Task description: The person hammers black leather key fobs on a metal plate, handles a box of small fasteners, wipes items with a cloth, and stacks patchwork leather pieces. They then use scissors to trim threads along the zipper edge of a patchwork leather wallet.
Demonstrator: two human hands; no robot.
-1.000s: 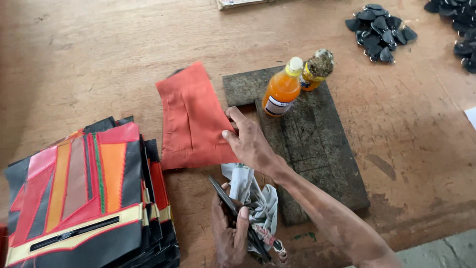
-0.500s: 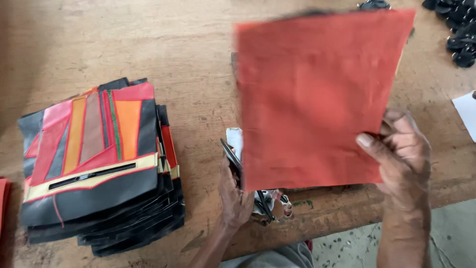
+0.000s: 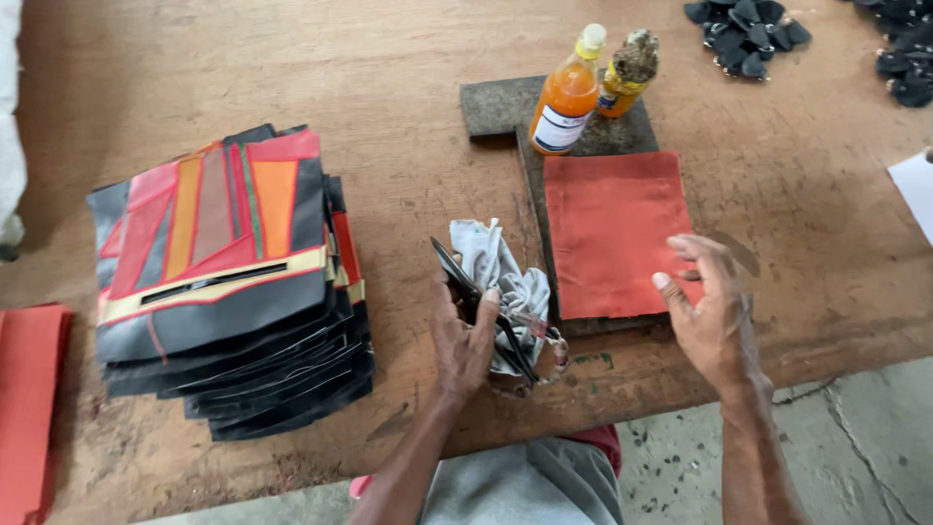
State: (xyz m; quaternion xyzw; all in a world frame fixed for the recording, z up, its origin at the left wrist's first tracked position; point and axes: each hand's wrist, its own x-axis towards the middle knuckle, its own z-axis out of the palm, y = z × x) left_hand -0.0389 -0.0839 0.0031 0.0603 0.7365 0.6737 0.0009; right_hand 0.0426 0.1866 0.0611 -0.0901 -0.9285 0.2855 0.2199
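A red-orange fabric piece [image 3: 612, 231] lies flat on a dark felt pad [image 3: 498, 105] on the wooden table. My right hand [image 3: 711, 311] hovers at the piece's lower right corner, fingers spread, holding nothing. My left hand [image 3: 463, 335] rests near the table's front edge and grips a pair of black scissors [image 3: 486, 309], whose blades point up and left. A crumpled grey-white rag [image 3: 505, 277] sits right behind that hand. An orange bottle [image 3: 567, 97] with a yellow cap stands at the top of the pad.
A stack of black, red and orange patchwork panels [image 3: 225, 282] sits left of my hands. More red fabric [image 3: 29, 399] lies at the far left edge. A small brown bottle [image 3: 627, 70] stands beside the orange one. Black small parts [image 3: 746, 34] lie in heaps at the back right, white paper [image 3: 915, 190] at the right edge.
My right hand picked the red piece up from left of the pad, lifted it toward the camera, then laid it flat on the pad and let go. The left hand kept the scissors.
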